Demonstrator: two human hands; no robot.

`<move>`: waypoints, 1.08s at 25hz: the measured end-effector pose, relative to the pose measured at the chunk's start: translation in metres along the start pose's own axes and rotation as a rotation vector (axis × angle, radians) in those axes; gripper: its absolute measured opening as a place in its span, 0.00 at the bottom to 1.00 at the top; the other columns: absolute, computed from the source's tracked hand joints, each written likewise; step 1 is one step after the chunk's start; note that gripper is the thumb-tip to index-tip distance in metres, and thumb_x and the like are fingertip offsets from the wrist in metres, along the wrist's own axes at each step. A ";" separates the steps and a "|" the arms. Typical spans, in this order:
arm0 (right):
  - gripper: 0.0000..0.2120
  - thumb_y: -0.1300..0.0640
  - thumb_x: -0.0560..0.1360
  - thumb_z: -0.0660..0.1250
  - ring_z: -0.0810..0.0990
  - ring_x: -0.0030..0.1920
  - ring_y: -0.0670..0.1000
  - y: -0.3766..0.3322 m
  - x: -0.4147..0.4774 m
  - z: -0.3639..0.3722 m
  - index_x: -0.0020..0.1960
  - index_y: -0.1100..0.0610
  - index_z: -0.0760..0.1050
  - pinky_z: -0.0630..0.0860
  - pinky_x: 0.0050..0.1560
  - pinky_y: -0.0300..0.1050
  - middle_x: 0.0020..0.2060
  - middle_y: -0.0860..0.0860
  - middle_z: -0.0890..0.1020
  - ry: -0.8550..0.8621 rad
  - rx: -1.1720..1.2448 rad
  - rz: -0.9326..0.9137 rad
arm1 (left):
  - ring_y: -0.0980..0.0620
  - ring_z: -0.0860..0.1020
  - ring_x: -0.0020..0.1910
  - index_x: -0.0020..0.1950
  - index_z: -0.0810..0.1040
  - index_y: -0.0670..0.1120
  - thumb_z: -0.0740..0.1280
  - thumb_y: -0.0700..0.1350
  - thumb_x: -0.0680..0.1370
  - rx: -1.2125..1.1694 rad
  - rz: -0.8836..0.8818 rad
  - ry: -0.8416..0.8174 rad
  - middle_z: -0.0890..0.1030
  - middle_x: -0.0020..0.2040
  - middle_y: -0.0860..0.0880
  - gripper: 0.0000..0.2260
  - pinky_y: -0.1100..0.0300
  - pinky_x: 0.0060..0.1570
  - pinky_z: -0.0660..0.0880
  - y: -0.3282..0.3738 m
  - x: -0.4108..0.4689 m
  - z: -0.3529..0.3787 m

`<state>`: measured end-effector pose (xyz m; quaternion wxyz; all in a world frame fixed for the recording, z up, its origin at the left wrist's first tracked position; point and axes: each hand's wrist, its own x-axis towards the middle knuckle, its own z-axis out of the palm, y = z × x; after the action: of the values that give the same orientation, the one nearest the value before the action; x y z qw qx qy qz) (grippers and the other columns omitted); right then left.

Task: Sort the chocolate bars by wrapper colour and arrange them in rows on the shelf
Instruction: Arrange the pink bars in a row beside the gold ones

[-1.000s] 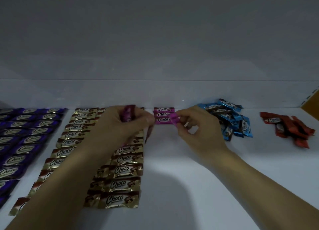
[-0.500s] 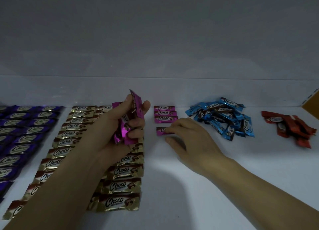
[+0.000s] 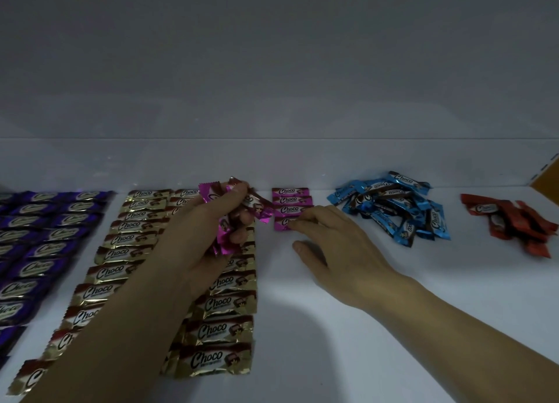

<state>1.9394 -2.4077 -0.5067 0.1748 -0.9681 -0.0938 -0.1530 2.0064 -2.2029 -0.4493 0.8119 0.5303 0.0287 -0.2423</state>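
My left hand [image 3: 211, 227] grips a bunch of pink-wrapped bars [image 3: 230, 218] above the gold rows. A short column of pink bars [image 3: 290, 201] lies flat on the white shelf [image 3: 378, 311] near the back wall. My right hand [image 3: 338, 245] rests on the shelf with its straight fingertips touching the nearest pink bar [image 3: 281, 223] of that column. Gold bars [image 3: 127, 240] lie in two rows left of the pink ones, and purple bars [image 3: 45, 236] fill rows at the far left.
A loose heap of blue bars [image 3: 393, 209] sits right of the pink column. A smaller heap of red bars [image 3: 514, 221] lies further right. A yellow-brown box corner [image 3: 549, 175] shows at the right edge. The shelf's back wall [image 3: 272, 160] stands just behind the bars.
My right hand laid a fourth pink bar below the three in the column and now pushes it into line. My left hand lifted its bunch of pink bars slightly higher.
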 end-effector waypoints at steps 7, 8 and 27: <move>0.10 0.61 0.77 0.71 0.83 0.45 0.44 -0.026 0.006 -0.022 0.56 0.50 0.77 0.77 0.44 0.41 0.46 0.44 0.85 0.276 0.876 0.242 | 0.54 0.72 0.31 0.51 0.81 0.41 0.71 0.40 0.77 0.200 0.139 -0.029 0.78 0.35 0.49 0.04 0.64 0.25 0.67 -0.015 -0.001 0.006; 0.10 0.64 0.75 0.72 0.84 0.42 0.46 -0.030 0.006 -0.024 0.54 0.53 0.77 0.76 0.41 0.40 0.43 0.47 0.86 0.262 0.980 0.247 | 0.54 0.71 0.30 0.50 0.82 0.41 0.72 0.40 0.76 0.237 0.158 -0.057 0.77 0.34 0.49 0.05 0.64 0.25 0.66 -0.018 -0.002 0.009; 0.09 0.56 0.78 0.67 0.74 0.52 0.44 -0.005 -0.023 -0.004 0.56 0.55 0.81 0.69 0.53 0.32 0.51 0.45 0.78 0.049 0.065 -0.075 | 0.52 0.78 0.34 0.52 0.79 0.41 0.70 0.39 0.76 -0.076 0.025 -0.053 0.81 0.41 0.45 0.06 0.64 0.31 0.76 -0.002 -0.006 0.003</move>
<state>1.9154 -2.4075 -0.5097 0.2026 -0.9536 -0.1308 -0.1800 1.9996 -2.2043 -0.4477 0.8349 0.4927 0.0096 -0.2449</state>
